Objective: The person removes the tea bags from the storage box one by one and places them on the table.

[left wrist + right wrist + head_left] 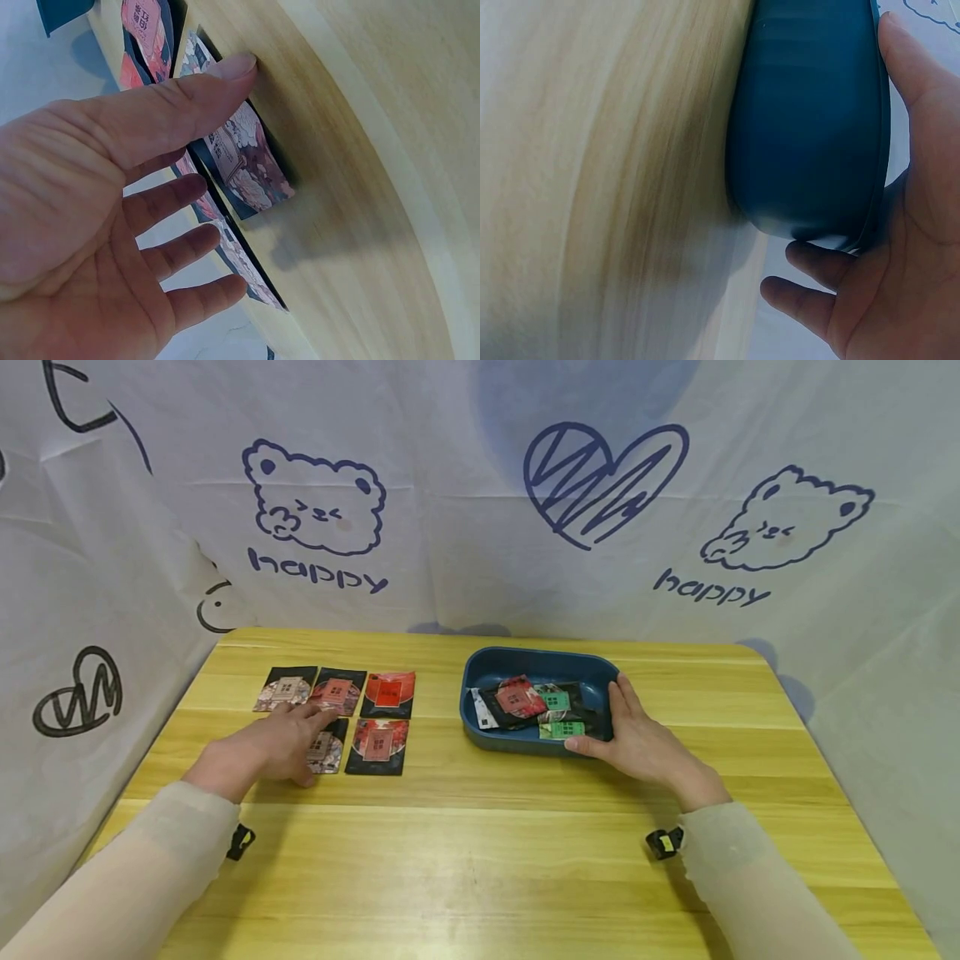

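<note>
My left hand point(273, 747) is over the left part of a group of small flat sachets, fingers loosely spread. Beneath it, partly covered, lies a dark sachet with a pale floral print point(327, 752); the left wrist view has my thumb point(217, 79) over that one. Beside it is a red and black sachet point(377, 747). A row behind holds a pale floral sachet point(283, 689), a pinkish one point(341, 687) and a bright red one point(388, 695). My right hand point(645, 739) holds the right end of a dark blue box point(495, 743), thumb at the front rim.
Inside the box lie several loose sachets, among them a red one point(517, 697), green-labelled ones point(564, 728) and a white one point(482, 710). The wooden table point(465, 860) ends at a white cloth point(450, 527) with drawings behind it.
</note>
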A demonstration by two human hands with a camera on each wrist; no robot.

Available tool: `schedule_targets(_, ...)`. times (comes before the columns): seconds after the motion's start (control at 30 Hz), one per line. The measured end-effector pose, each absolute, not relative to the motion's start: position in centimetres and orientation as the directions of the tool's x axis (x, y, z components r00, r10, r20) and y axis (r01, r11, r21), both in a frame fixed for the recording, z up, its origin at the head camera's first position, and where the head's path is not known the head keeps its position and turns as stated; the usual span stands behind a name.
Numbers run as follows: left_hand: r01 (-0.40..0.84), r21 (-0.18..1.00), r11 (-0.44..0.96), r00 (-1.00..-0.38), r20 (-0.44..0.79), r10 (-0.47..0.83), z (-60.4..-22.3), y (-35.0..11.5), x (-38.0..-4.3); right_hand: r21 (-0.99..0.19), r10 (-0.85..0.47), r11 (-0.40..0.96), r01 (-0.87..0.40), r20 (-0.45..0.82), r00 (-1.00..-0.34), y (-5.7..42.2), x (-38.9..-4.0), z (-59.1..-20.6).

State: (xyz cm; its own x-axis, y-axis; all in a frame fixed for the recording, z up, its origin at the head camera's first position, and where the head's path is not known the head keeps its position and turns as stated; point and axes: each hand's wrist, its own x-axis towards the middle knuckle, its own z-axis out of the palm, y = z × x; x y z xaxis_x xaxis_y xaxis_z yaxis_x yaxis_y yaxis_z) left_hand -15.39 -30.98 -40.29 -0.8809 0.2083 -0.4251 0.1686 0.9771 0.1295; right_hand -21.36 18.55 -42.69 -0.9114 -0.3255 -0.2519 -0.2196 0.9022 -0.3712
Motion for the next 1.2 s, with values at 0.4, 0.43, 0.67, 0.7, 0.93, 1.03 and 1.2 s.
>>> schedule_targets(0.4,0.262,0.116,0.958,-0.929,-0.239,0.283,-38.0,-28.7,-15.5,-0.382,-0.339,0.893,-0.239,-0.220,-0.915,18.5,-21.3,-42.4)
schedule_targets(0.43,0.273,0.113,0.955,-0.932,-0.216,0.292,-37.6,-28.1,-15.6,-0.381,-0.339,0.893,-0.239,-0.221,-0.915,18.5,-21.4,-42.4)
schedule_targets(0.67,0.376,0.112,0.920,-0.916,-0.106,0.388,-35.5,-23.0,-16.7,-0.386,-0.334,0.894,-0.228,-0.237,-0.912,18.5,-21.4,-42.3)
schedule_targets(0.7,0.391,0.116,0.913,-0.911,-0.097,0.402,-35.3,-22.2,-16.9,-0.387,-0.334,0.894,-0.226,-0.238,-0.912,18.6,-21.4,-42.3)
schedule_targets(0.93,0.475,0.133,0.870,-0.865,-0.107,0.490,-35.2,-16.6,-19.0,-0.390,-0.335,0.892,-0.227,-0.235,-0.912,18.6,-21.3,-42.2)
schedule_targets(1.03,0.507,0.117,0.854,-0.844,-0.132,0.520,-35.4,-14.5,-19.8,-0.394,-0.336,0.891,-0.225,-0.239,-0.911,18.5,-21.3,-42.3)
schedule_targets(1.2,0.550,0.108,0.829,-0.813,-0.160,0.560,-35.9,-11.6,-21.1,-0.391,-0.332,0.893,-0.223,-0.239,-0.913,18.4,-21.4,-42.5)
